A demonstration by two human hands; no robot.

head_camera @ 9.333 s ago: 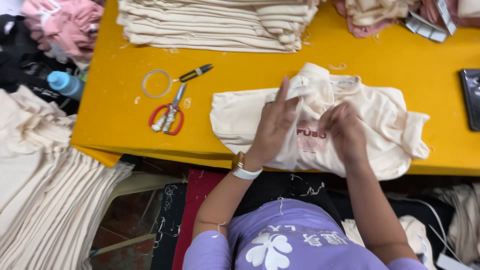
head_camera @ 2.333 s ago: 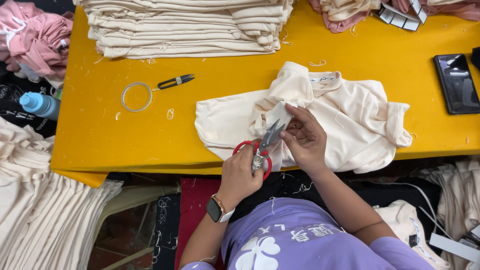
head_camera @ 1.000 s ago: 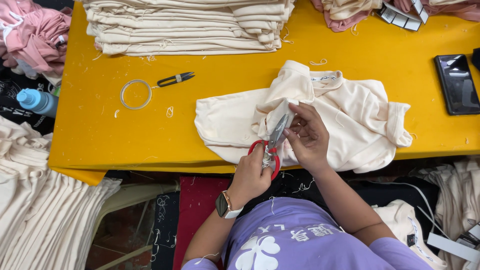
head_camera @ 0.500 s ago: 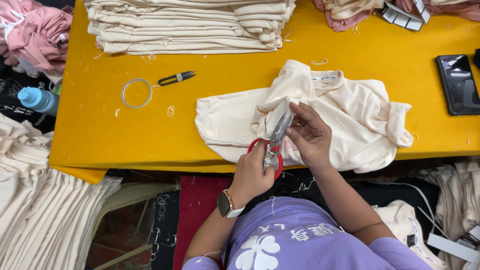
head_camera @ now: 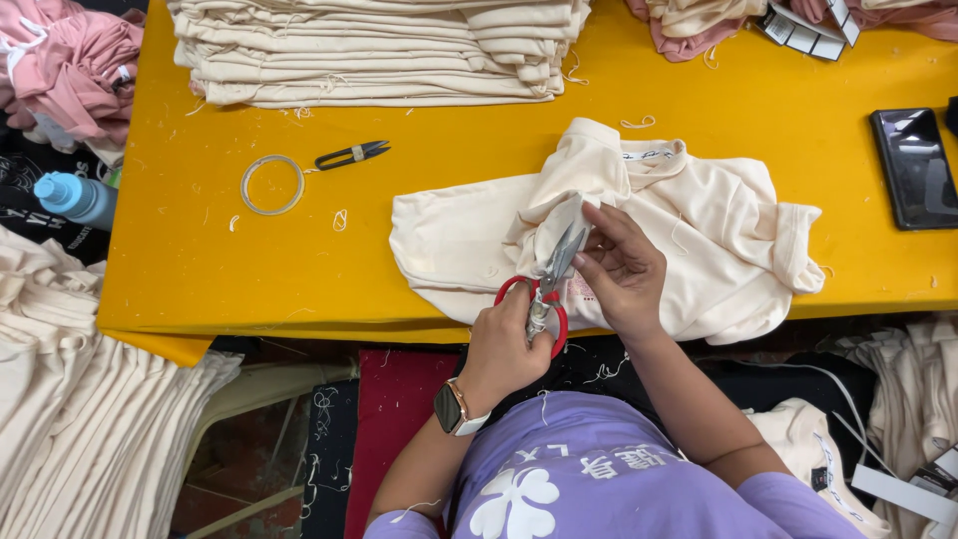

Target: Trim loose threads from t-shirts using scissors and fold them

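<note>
Cream garment crumpled on the yellow table near its front edge, a fold pinched up at the middle. Red-handled scissors gripped in left hand, blades raised against that fold. Right hand grasping the fabric beside the blades. Farther left: small black snips, tape ring. Behind: stack of folded cream cloth. Far right: dark phone.

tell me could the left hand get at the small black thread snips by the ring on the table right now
Probably not at once: the left hand is gripping the red-handled scissors. The black thread snips lie in the open on the yellow table, with nothing between, so once the scissors are down the way looks free.
</note>
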